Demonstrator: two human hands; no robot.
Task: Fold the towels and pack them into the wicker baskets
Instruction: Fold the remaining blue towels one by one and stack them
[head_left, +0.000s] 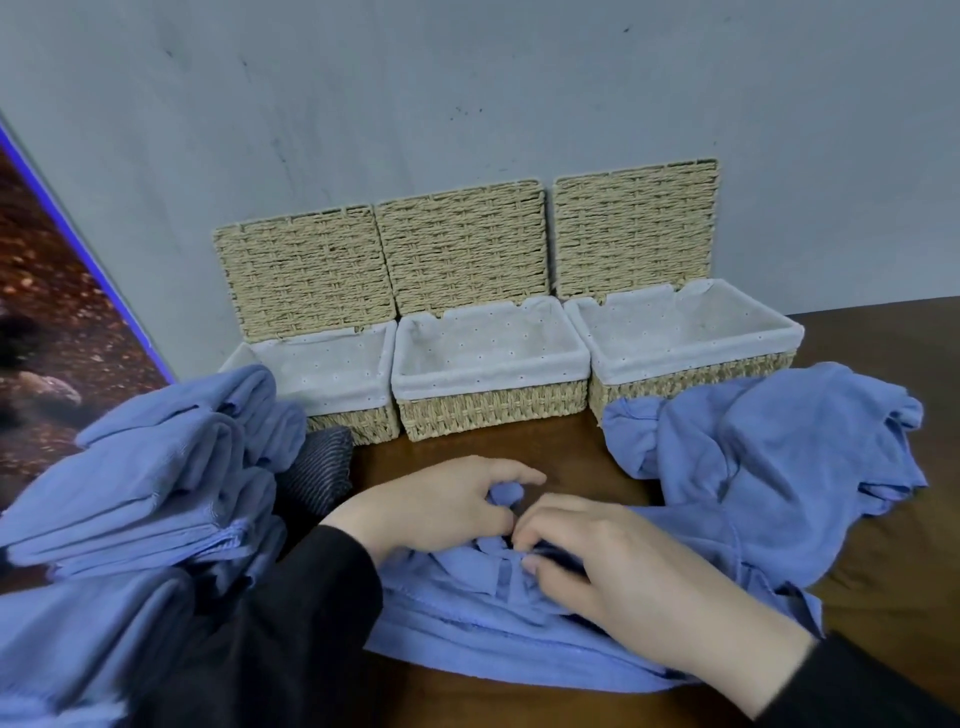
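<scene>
Both hands are gathering a blue towel (467, 623) on the table (597, 462); left hand (441, 512) is pinching a bunched corner, right hand (623, 566) is curling fingers into folds; beyond the fingertips, three open baskets (493, 410) are standing empty; folded towels (156, 467) are lying left.

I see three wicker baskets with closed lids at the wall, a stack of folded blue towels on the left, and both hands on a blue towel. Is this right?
Not quite. In the head view the lids are open, standing against the wall, and the three wicker baskets show their white liners. The stack of folded blue towels is on the left, and the left hand and right hand are on a blue towel.
</scene>
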